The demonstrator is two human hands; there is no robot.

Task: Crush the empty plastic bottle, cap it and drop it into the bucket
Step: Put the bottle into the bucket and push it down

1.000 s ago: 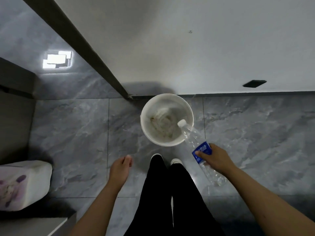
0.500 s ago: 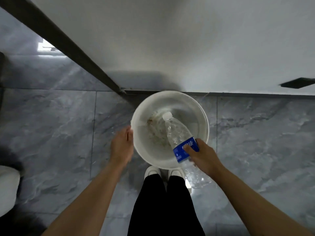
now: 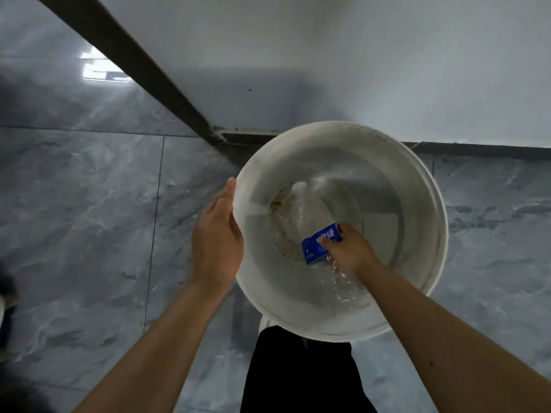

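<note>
A white plastic bucket [image 3: 429, 204] stands on the grey tiled floor against the wall, its inside stained. Inside it, my right hand [image 3: 350, 251] grips a clear plastic bottle [image 3: 313, 216] at its blue label, with the white capped end pointing down toward the bucket's bottom. The bottle's base sticks up beside my wrist. My left hand [image 3: 216, 236] rests flat against the outside of the bucket's left rim, fingers together.
A white wall [image 3: 357, 55] rises just behind the bucket. A dark door frame [image 3: 143, 73] runs diagonally from the upper left to the bucket. My dark trouser legs [image 3: 298, 371] and a white shoe tip [image 3: 265, 323] are directly below the bucket.
My right hand has lowered the bottle from above the rim deep into the bucket. My left hand has moved onto the bucket's left side. The camera has come closer to the bucket.
</note>
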